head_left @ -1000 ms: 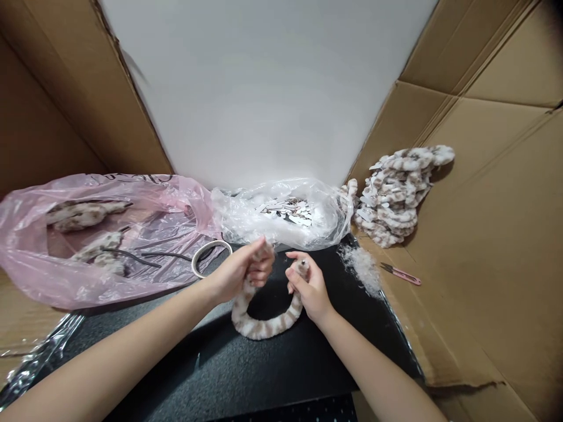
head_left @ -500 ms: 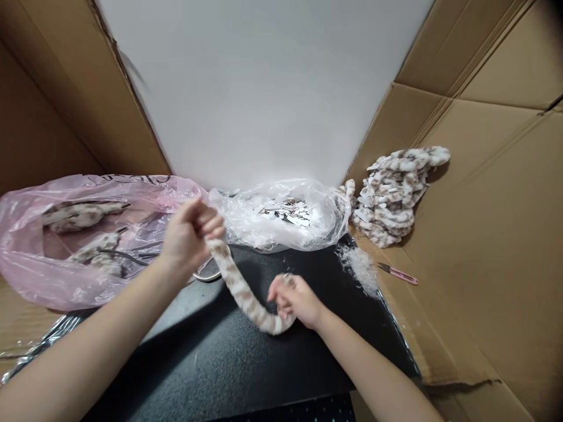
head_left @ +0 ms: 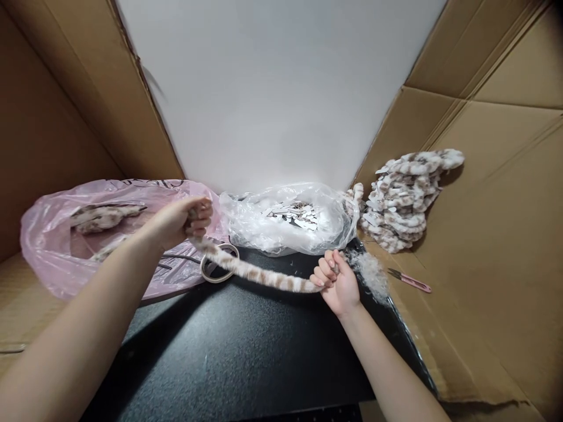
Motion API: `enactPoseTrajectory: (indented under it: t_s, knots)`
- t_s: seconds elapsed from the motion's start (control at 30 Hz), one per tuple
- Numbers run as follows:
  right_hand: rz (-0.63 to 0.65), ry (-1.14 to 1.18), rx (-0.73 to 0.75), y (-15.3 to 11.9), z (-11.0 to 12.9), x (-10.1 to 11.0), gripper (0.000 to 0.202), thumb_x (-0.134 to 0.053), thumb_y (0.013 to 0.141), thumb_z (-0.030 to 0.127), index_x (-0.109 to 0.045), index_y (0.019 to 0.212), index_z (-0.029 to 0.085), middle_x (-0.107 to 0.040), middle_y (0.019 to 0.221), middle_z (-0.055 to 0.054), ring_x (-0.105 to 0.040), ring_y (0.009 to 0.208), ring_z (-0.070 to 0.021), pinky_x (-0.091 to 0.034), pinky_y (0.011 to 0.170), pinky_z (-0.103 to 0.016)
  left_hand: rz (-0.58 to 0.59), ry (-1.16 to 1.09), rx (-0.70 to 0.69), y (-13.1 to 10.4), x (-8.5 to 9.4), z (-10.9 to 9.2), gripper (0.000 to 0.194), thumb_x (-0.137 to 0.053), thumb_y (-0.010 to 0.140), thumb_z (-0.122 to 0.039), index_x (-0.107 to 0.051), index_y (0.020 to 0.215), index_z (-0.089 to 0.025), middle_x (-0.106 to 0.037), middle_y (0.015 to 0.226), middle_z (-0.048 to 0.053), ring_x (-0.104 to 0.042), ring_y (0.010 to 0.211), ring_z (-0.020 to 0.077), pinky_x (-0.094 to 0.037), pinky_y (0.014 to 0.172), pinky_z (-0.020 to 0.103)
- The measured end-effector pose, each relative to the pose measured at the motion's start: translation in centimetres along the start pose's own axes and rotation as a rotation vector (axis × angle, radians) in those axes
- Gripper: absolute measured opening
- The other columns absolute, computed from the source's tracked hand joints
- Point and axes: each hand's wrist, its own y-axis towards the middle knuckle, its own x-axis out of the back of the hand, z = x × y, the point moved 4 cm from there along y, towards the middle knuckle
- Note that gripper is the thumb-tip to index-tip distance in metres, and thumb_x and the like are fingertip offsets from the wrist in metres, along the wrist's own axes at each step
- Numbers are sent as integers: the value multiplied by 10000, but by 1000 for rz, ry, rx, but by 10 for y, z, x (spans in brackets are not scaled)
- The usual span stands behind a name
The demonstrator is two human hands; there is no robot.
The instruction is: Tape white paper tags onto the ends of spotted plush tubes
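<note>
A long, thin furry strip (head_left: 264,276), white with brown bands like a plush tail, stretches between my hands above the black table (head_left: 246,346). My left hand (head_left: 187,221) is closed round its left end, in front of the pink plastic bag (head_left: 48,234). Its other end sits in the closed fingers of my right hand (head_left: 336,282), near a tuft of loose white fluff (head_left: 372,272). The strip sags only slightly. Behind its left part lies a roll of tape (head_left: 220,275), partly covered by the strip.
A clear plastic bag (head_left: 246,228) holds small white pieces (head_left: 299,215). Several similar furry strips (head_left: 400,199) are piled at the right against cardboard (head_left: 492,246). Pink-handled thread snips (head_left: 411,281) lie on the cardboard. Furry pieces (head_left: 103,218) and dark rods rest in the pink bag.
My right hand has moved right and up, away from my left hand. The furry strip has gone from a deep curve to nearly straight. The camera view has shifted a little left.
</note>
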Motion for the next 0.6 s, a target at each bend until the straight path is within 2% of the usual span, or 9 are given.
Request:
enactPoseTrajectory:
  t_s: [0.07, 0.17, 0.23, 0.3, 0.33, 0.4, 0.43, 0.53, 0.6]
  knots:
    - [15, -75, -49, 2, -6, 1, 340, -607, 848, 353, -409, 626, 187, -250, 475, 104, -154, 396, -47, -325, 443, -173, 121, 102, 71, -5, -11, 9, 261, -552, 873, -214, -460, 635, -156, -362, 538, -56, -283, 398, 55, -235, 347, 135]
    - [-109, -319, 14, 4, -11, 11, 209, -624, 802, 370, -502, 773, 203, -463, 600, 59, -431, 503, -85, -470, 604, -256, 335, 205, 92, -14, -32, 21, 242, -679, 806, -319, -533, 710, -152, -414, 590, -38, -317, 429, 54, -258, 369, 127]
    - [-288, -629, 247, 1, -5, 19, 299, -639, 774, 341, -519, 1019, 221, -601, 918, -29, -584, 818, -170, -488, 830, -374, 406, 121, 95, -18, -46, 28, 282, -691, 782, -410, -572, 759, -156, -432, 598, -28, -317, 416, 57, -258, 366, 143]
    - [-441, -995, 609, -9, 6, 17, 526, -649, 757, 304, -432, 1230, 225, -497, 1280, -117, -487, 1176, -257, -372, 1020, -480, 409, -50, 77, -19, -58, 35, 344, -659, 782, -495, -597, 797, -157, -447, 607, -19, -332, 408, 65, -290, 374, 164]
    - [-454, -1156, 775, -15, 8, 11, 567, -646, 761, 291, -407, 1270, 218, -427, 1359, -140, -407, 1270, -283, -314, 1066, -507, 402, -137, 60, -20, -64, 37, 368, -639, 787, -523, -605, 814, -158, -453, 615, -17, -347, 413, 70, -315, 385, 176]
    - [-291, -1384, 903, -22, 0, -5, 524, -626, 791, 269, -427, 1272, 211, -423, 1360, -151, -377, 1304, -290, -303, 1082, -500, 389, -293, 11, -24, -75, 42, 389, -633, 783, -541, -609, 829, -155, -452, 630, -20, -366, 432, 74, -351, 412, 188]
    - [-128, -1456, 845, -22, -10, -12, 490, -623, 803, 264, -449, 1258, 212, -466, 1317, -145, -420, 1271, -278, -342, 1062, -471, 385, -361, -15, -27, -79, 44, 394, -648, 770, -542, -605, 826, -154, -444, 631, -27, -368, 442, 73, -358, 421, 188]
    - [430, -1599, 480, -23, -52, -28, 427, -674, 789, 291, -527, 1183, 216, -572, 1215, -112, -488, 1204, -265, -382, 1035, -433, 370, -494, -77, -36, -90, 47, 408, -707, 715, -539, -586, 815, -162, -423, 649, -41, -371, 476, 70, -372, 445, 184]
    - [623, -1680, 372, -25, -73, -32, 281, -683, 794, 266, -589, 1054, 216, -626, 1143, -81, -502, 1177, -265, -347, 1053, -449, 347, -463, -104, -40, -91, 49, 414, -693, 718, -554, -581, 826, -170, -447, 687, -32, -402, 512, 82, -406, 481, 202]
